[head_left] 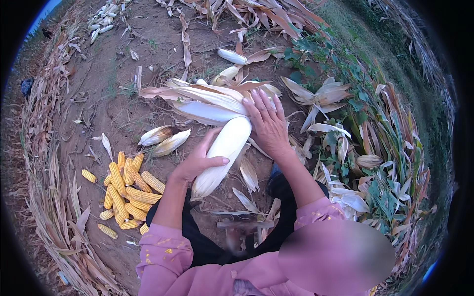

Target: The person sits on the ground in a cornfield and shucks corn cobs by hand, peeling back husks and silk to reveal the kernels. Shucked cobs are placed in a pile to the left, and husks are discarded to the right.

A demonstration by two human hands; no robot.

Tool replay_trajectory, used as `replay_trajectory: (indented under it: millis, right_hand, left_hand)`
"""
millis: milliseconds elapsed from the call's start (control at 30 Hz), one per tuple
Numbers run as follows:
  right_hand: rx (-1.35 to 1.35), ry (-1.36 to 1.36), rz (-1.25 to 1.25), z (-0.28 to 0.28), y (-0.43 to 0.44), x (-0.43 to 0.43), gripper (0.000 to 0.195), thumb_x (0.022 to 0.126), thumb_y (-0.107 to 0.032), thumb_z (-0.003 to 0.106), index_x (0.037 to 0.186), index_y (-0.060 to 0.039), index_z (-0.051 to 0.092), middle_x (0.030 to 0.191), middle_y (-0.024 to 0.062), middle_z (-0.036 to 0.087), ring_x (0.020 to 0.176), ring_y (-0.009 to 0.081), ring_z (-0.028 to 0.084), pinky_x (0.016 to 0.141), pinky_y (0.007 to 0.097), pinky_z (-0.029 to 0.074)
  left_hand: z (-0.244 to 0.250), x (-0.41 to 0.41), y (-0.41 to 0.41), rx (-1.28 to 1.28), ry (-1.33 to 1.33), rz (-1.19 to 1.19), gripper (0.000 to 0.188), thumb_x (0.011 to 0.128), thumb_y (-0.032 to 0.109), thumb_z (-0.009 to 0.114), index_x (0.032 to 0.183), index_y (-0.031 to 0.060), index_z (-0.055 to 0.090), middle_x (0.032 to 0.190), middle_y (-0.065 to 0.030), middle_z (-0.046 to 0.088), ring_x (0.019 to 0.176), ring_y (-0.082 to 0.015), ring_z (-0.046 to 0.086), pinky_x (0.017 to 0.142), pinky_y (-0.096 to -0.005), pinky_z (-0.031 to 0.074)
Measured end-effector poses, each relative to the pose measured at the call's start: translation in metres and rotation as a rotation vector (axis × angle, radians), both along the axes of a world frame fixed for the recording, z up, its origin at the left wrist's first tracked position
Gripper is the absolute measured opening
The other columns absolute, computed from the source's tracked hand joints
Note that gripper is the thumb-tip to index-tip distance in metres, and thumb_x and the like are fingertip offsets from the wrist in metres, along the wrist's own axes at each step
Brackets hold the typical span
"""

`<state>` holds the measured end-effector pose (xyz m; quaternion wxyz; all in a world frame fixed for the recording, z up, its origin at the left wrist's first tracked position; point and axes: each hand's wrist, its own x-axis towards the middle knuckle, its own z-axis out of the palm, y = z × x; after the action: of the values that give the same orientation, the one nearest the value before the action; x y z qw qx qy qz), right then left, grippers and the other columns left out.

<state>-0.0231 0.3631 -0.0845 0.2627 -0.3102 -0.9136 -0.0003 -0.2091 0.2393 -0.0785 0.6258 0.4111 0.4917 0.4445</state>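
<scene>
My left hand (202, 157) is wrapped around a maize ear in pale husk (224, 155), its thumb across the front. The ear is tilted, with its lower end toward me. Loose husk leaves (211, 109) fan out to the left at its upper end. My right hand (268, 125) lies against that end with its fingers stretched over the husk; its thumb is hidden. Two unhusked maize ears (172, 143) lie on the soil left of the held ear. Below them is a pile of bare yellow cobs (127, 192).
Husked-leaf litter (248, 172) lies between my legs, near a low wooden piece (244, 224). More ears in husk (232, 56) are farther ahead. Dry stalks (55, 177) line the left, and green vines (348, 96) the right. Another pile of pale ears (103, 18) is at far left.
</scene>
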Motion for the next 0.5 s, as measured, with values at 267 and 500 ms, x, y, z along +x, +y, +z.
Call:
replay_trajectory:
  millis: [267, 500]
  right_hand:
    - [-0.121, -0.139, 0.016, -0.011, 0.008, 0.018, 0.06, 0.08, -0.012, 0.055, 0.138, -0.0147, 0.039, 0.08, 0.0062, 0.055, 0.082, 0.0236, 0.057, 0.079, 0.0372, 0.043]
    - [-0.091, -0.176, -0.068, -0.032, 0.004, 0.012, 0.046, 0.083, -0.014, 0.051, 0.129, -0.0147, 0.047, 0.077, 0.0047, 0.057, 0.077, 0.0222, 0.059, 0.07, 0.0357, 0.042]
  left_hand:
    - [-0.004, 0.02, 0.0, -0.038, 0.072, -0.128, 0.087, 0.068, 0.028, 0.076, 0.14, 0.0073, 0.03, 0.132, -0.0143, 0.042, 0.122, -0.0232, 0.041, 0.104, -0.0337, 0.03]
    - [-0.01, 0.021, -0.003, -0.131, -0.024, -0.046, 0.084, 0.069, 0.023, 0.077, 0.138, 0.0039, 0.034, 0.122, -0.0164, 0.052, 0.111, -0.0216, 0.051, 0.096, -0.0326, 0.039]
